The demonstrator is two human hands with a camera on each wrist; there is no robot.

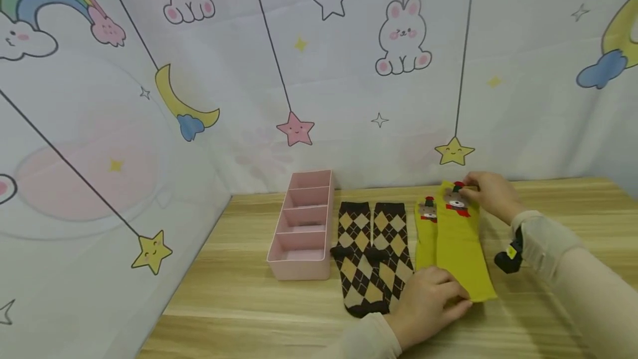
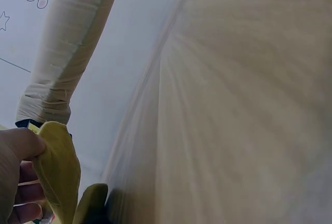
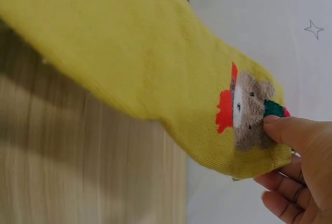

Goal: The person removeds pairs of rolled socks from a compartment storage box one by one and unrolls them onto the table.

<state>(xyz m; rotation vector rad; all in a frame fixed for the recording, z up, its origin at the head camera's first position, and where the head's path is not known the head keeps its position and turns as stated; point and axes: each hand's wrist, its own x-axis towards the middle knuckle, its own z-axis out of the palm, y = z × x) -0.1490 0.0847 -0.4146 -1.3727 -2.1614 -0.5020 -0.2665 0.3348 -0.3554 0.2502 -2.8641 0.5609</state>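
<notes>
A yellow sock point(image 1: 461, 248) with a bear face and red scarf is held stretched between both hands, overlapping a matching yellow sock point(image 1: 425, 245) on its left. My right hand point(image 1: 493, 194) pinches the far end by the bear; the right wrist view has the thumb on the bear's green hat point(image 3: 273, 109) and the fingers underneath. At the near end, my left hand point(image 1: 430, 304) grips the edge; its thumb and fingers pinch the yellow cloth point(image 2: 58, 169) in the left wrist view. Two argyle socks point(image 1: 355, 256) lie left of the yellow pair, partly behind the left hand.
A pink divided box point(image 1: 304, 270) with several compartments stands left of the argyle socks on the wooden table point(image 1: 224, 298). Behind the table hangs a white cloth point(image 1: 344, 87) printed with bunnies and stars. A black strap with a dark piece point(image 1: 509, 256) hangs at the right wrist.
</notes>
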